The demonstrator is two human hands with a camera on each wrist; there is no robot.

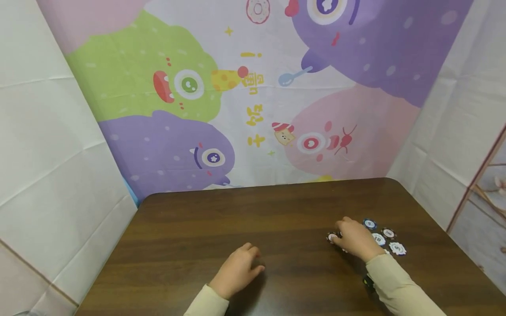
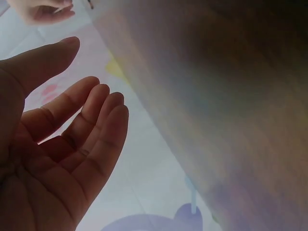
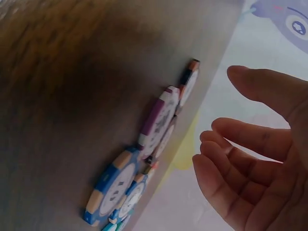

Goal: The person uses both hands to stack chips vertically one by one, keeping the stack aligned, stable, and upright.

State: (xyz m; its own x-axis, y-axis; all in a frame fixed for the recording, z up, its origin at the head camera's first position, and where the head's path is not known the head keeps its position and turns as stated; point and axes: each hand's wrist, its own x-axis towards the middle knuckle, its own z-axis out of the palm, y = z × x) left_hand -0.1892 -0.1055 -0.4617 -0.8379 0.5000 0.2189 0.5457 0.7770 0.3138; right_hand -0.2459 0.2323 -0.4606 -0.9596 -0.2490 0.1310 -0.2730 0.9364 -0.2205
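While the tabletop (image 1: 221,219) stretches broadly leftward to its rounded far corner, the right hand (image 1: 357,239), fingers loosely curved and released, hovers near poker chips (image 1: 378,239) lying on both sides of it, toward the right edge; the left hand (image 1: 239,270), likewise released, is well apart from them.

Wall cloth (image 1: 233,105): yellow Chinese characters (image 1: 254,115) turned sideways, read bottom to top. First two are 干饭, third looks like 噜 but not certain, then an exclamation mark (image 1: 251,55). Chips, head view: white chip (image 1: 378,239) reads 10, outer white chip (image 1: 397,249) looks like 5. Blue chip (image 1: 370,224) and black chip (image 1: 389,233): print too small. Right wrist view: purple chip (image 3: 156,125) print too slanted to read.
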